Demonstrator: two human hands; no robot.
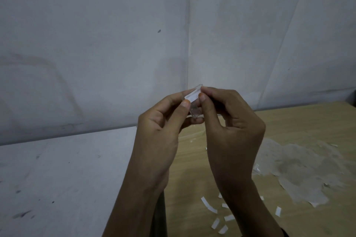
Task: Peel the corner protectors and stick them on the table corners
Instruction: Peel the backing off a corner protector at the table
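Grip of left hand (159,132) and right hand (233,121) pinches one clear corner protector (194,110).

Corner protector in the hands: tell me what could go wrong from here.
1. The clear corner protector is small and held only in the fingertips of the left hand; it may slip while the right hand pinches at the white backing strip.
2. Fingers sit close to the adhesive side; touching it could weaken the bond.
3. Loose peeled strips litter the table and might stick to the exposed adhesive.
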